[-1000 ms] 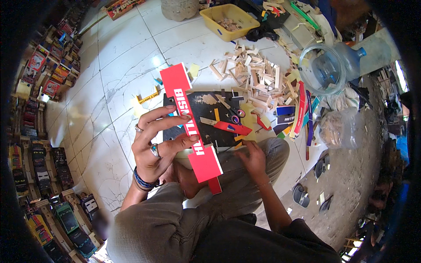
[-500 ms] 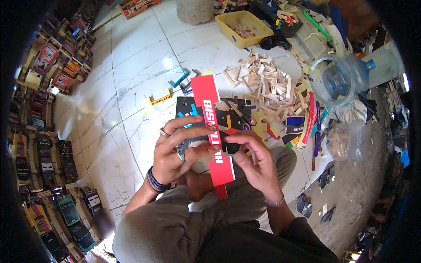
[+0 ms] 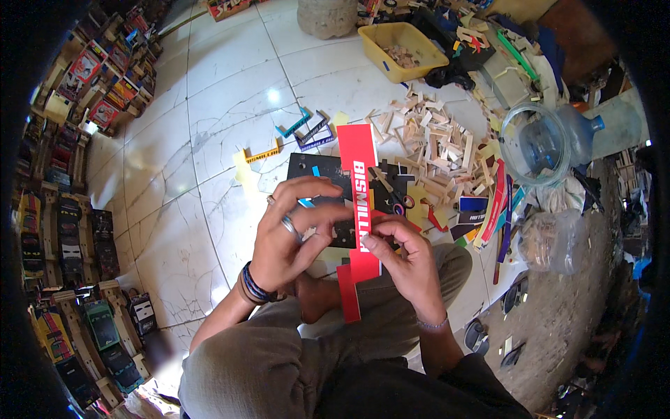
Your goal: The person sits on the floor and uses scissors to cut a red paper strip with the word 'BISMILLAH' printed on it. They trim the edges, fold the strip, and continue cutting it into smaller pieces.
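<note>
A long red printed strip (image 3: 358, 150) with white lettering and stepped edges stands upright in front of me, above my crossed legs. My right hand (image 3: 407, 262) pinches its right edge, with the thumb against the printed face. To the strip's left is my left hand (image 3: 289, 227), its fingers bent and apart, the index fingertip at the strip's left edge. Whether that fingertip presses on the strip I cannot tell. Behind the strip lies a black board (image 3: 303, 167) on the floor, with scissors (image 3: 398, 207) and blue cut pieces on it, partly hidden by my hands.
Beyond the board spreads a pile of small wooden pieces (image 3: 447, 150). A yellow basin (image 3: 412, 73) stands farther back. Coloured printed strips (image 3: 493, 202) and a clear water jug (image 3: 537, 146) are on the right. Small folded frames (image 3: 264, 151) sit left of the board; toy truck bodies (image 3: 105, 335) line the left side.
The red strip has shifted a little right in view. The left thumb and fingers have come off its face, and the right hand now pinches its edge.
</note>
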Tool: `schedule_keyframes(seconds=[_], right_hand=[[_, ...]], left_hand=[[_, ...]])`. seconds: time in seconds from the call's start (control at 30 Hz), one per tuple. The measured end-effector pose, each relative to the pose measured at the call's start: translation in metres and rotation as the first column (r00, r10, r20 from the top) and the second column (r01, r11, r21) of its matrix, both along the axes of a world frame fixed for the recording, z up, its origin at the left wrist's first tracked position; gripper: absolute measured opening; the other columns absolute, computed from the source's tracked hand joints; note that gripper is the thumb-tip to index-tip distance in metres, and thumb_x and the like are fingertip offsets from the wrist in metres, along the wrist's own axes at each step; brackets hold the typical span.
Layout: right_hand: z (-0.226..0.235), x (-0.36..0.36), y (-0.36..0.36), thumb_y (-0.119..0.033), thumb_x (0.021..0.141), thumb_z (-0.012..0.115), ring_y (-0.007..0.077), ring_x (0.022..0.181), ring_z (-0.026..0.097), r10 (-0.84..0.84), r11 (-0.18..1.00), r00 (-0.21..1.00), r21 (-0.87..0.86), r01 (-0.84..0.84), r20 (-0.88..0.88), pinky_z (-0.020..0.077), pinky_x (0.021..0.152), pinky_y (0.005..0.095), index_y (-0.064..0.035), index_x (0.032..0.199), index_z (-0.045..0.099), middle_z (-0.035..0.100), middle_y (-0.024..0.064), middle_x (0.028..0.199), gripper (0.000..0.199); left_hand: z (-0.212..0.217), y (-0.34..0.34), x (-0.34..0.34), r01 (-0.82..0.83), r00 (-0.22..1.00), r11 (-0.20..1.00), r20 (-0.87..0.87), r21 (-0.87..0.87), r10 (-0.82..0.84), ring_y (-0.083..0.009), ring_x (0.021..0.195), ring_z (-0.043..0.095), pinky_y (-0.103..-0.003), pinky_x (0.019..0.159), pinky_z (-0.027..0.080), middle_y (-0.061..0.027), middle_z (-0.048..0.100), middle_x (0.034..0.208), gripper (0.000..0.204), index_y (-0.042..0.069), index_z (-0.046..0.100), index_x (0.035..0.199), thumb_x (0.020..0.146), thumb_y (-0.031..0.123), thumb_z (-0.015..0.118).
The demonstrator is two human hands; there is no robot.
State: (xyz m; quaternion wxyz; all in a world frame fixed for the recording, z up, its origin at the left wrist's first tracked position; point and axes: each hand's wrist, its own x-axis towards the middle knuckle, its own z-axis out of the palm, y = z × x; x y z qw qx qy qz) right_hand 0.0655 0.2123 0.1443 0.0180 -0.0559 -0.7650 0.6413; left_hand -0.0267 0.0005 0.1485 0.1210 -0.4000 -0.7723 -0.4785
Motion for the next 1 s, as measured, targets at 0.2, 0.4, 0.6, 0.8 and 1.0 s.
schedule_keyframes(seconds=[0.2, 0.4, 0.6, 0.8, 1.0], right_hand=[[-0.007, -0.004, 0.001, -0.013, 0.091, 0.079, 0.019, 0.097, 0.067, 0.014, 0.993, 0.992, 0.116, 0.001, -0.127, 0.0523, 0.085, 0.0327, -0.0015, 0.097, 0.072, 0.069, 0.0086, 0.1, 0.015], [-0.017, 0.003, 0.0, -0.013, 0.098, 0.072, 0.0169, 0.105, 0.067, -0.018, 0.999, 0.999, 0.043, 0.019, -0.037, 0.0529, 0.089, 0.0307, -0.0012, 0.113, 0.071, 0.07, 0.0093, 0.112, 0.02], [-0.041, 0.015, 0.022, -0.021, 0.106, 0.062, 0.0089, 0.103, 0.062, -0.237, 0.971, 0.971, 0.038, 0.235, 0.031, 0.0494, 0.091, 0.0256, -0.005, 0.126, 0.069, 0.07, 0.0024, 0.118, 0.026], [-0.087, 0.017, 0.071, -0.014, 0.1, 0.065, 0.035, 0.099, 0.066, -0.223, 0.767, 0.969, 0.594, 0.243, -0.11, 0.0517, 0.088, 0.0417, -0.0072, 0.12, 0.07, 0.068, 0.0156, 0.105, 0.021], [-0.118, -0.005, 0.085, -0.018, 0.098, 0.068, 0.0384, 0.104, 0.067, -0.185, 0.632, 0.961, 0.724, 0.277, -0.206, 0.0521, 0.091, 0.0447, -0.0083, 0.118, 0.069, 0.069, 0.0162, 0.113, 0.022]], left_hand=[[-0.023, 0.026, 0.015, -0.128, 0.513, 0.906, 0.809, 0.402, -0.287, -0.0101, 0.101, 0.062, -0.027, 0.089, 0.052, -0.0039, 0.068, 0.112, 0.028, 0.003, 0.066, 0.125, 0.102, 0.02, 0.069], [-0.036, 0.024, 0.012, -0.141, 0.465, 0.941, 0.86, 0.309, -0.213, -0.0037, 0.089, 0.06, -0.022, 0.079, 0.051, 0.0018, 0.069, 0.098, 0.023, 0.003, 0.07, 0.118, 0.105, 0.022, 0.066], [-0.038, 0.025, 0.01, -0.324, 0.411, 0.848, 0.87, 0.419, -0.273, -0.0057, 0.093, 0.064, -0.027, 0.082, 0.058, 0.0001, 0.069, 0.104, 0.023, 0.006, 0.067, 0.118, 0.105, 0.025, 0.065], [-0.032, 0.019, 0.003, -0.49, 0.272, 0.762, 0.905, 0.424, -0.328, -0.0105, 0.1, 0.067, -0.036, 0.083, 0.061, -0.0014, 0.068, 0.112, 0.027, 0.01, 0.057, 0.129, 0.107, 0.025, 0.061], [-0.032, 0.019, 0.005, -0.515, 0.204, 0.725, 0.887, 0.456, -0.414, -0.0155, 0.109, 0.067, -0.041, 0.087, 0.062, -0.0033, 0.065, 0.119, 0.04, 0.011, 0.052, 0.14, 0.102, 0.008, 0.064]])
